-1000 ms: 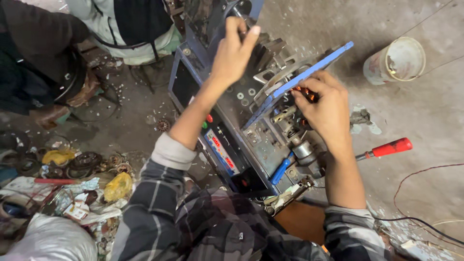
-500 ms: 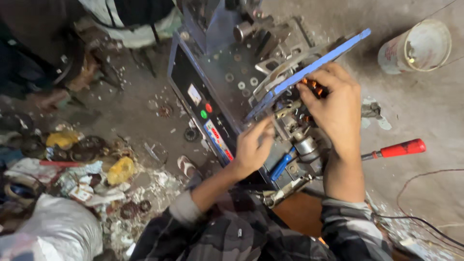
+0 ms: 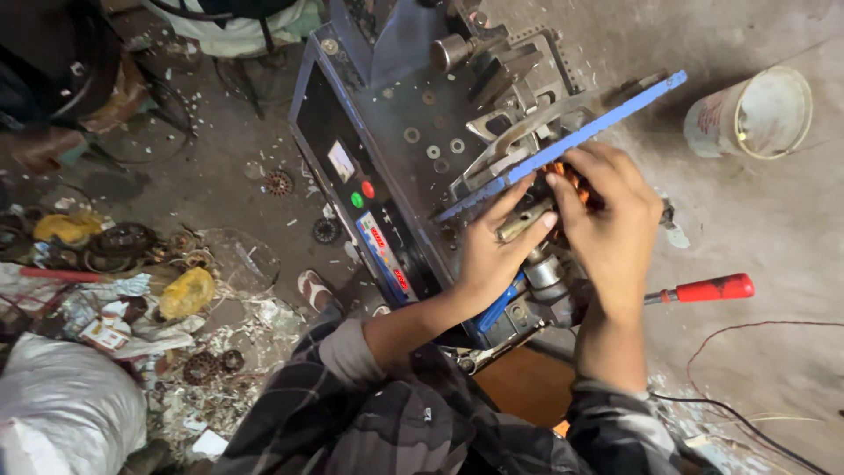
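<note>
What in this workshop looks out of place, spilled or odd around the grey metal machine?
Scrap litters the floor left of the grey metal machine: white chips, dark round metal parts, crumpled yellow wrapping. A red-handled screwdriver lies loose beside the right hand. Loose washers sit on the machine top.

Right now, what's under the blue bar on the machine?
Under the blue bar: both hands, left hand and right hand, orange-copper windings. The part beneath is hidden by fingers.

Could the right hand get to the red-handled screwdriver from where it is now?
Probably yes. The red-handled screwdriver lies on the floor beside the machine, just right of the right hand; nothing lies between them, though that hand is now on the copper winding.
</note>
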Available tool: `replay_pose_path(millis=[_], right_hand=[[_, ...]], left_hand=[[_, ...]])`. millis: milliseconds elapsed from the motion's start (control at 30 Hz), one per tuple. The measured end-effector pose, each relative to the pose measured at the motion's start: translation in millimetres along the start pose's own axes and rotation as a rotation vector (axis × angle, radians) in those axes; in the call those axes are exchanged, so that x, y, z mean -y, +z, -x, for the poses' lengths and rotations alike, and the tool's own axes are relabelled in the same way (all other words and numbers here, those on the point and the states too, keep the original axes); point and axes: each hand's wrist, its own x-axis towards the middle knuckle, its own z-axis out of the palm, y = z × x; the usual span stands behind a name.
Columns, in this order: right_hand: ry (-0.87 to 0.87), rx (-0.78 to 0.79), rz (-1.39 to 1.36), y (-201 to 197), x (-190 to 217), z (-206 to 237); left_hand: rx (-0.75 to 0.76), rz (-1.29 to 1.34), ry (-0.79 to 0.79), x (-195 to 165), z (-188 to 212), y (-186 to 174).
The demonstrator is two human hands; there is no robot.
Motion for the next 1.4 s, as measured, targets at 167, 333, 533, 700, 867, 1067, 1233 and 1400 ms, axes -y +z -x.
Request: replay_pose_path(millis=[167, 333, 533, 700, 867, 1067, 1233, 1400], right_hand=[[-0.003, -0.091, -0.045, 15, -20, 23], [-0.086, -0.098, -0.054, 25, -47, 42], [-0.108, -0.046, -0.079, 29, -66, 45], [-0.044, -0.124, -0.08, 36, -66, 47], [-0.019, -0.119, -0.142, 16, -66, 61], [-0.017, -0.066, -0.28, -1, -60, 67], [0.049, -0.073, -0.166, -2, -59, 43], [0.094, -0.064, -0.215, 4, -47, 25]], left_hand=[[0.065, -0.394, -0.035, -6, -8, -20], [0.214, -0.466, 0.489, 3, -20, -37], [0.215, -0.422, 0.491, 14, -20, -36], [0.252, -0.491, 0.411, 16, -13, -43], [0.403, -0.3, 0.235, 9, -15, -56], [0.742, 0.413, -0.157, 33, -42, -51], [0.513, 0.943, -0.47, 85, -44, -32], [0.295, 1.084, -0.47, 123, -57, -27]])
